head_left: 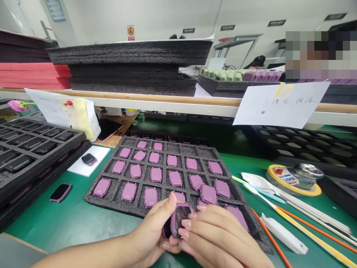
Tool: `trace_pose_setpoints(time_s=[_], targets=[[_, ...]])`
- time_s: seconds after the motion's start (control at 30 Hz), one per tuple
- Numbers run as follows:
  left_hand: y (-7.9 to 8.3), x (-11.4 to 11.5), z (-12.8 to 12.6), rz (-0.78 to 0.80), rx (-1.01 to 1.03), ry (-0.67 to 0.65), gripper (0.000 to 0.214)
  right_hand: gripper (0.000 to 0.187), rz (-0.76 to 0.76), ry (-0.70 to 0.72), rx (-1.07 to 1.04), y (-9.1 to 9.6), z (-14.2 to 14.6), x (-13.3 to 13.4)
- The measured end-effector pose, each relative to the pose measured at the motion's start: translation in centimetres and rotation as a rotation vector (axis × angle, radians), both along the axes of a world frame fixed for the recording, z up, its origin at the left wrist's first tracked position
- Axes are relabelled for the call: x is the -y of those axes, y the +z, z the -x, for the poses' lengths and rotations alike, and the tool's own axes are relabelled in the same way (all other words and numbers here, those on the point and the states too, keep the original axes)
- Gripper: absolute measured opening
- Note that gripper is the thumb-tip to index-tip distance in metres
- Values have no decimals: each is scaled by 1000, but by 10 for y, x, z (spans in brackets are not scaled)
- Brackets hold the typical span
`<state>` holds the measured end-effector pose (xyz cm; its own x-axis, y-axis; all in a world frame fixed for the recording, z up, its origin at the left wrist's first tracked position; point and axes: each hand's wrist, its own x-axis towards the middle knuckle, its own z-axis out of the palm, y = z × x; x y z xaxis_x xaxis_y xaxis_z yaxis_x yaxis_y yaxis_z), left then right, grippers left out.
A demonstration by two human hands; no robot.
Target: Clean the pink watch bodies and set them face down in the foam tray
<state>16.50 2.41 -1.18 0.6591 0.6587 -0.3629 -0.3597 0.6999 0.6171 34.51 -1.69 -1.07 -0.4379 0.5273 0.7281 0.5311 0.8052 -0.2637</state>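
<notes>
My left hand (152, 232) and my right hand (213, 234) meet at the bottom centre, both closed round one purple watch case (180, 219) with a dark glossy screen. It is held just in front of a dark foam tray (111, 195) on the green mat. The tray's pockets hold several purple watch cases (156, 174) lying back side up. One more purple case (208, 194) sits loosely on top near my right hand.
At left a stack of foam trays (36, 143) holds black-screened watches; two loose watches (60, 192) lie by it, one on a white card (89, 159). To the right are a yellow tape roll (291, 179), white tweezers and orange and yellow sticks (295, 227). A shelf above carries foam stacks (131, 65).
</notes>
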Motion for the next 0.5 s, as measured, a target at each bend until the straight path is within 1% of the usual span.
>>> trace_pose_setpoints(time_s=[0.07,0.1,0.13,0.2,0.27,0.37,0.43,0.5], targets=[[-3,1,0,-91,12,3,62,57,-13,-22,0,2,4,-6],[-4,1,0,-139,10,-3,60,64,13,-50,-36,2,7,-7],[-5,2,0,-180,-3,-8,58,65,62,-75,-84,1,11,-8],[-4,3,0,-211,-43,-11,56,54,187,-75,-178,0,18,-9],[-2,3,0,-147,-75,5,59,46,266,-49,-264,0,21,-8],[3,1,0,-20,-103,15,66,53,294,-21,-301,1,20,-8],[6,-2,-1,-1,-114,3,69,57,297,-10,-266,2,19,-8],[7,-3,-2,-15,-106,-12,68,58,283,-2,-222,3,16,-9]])
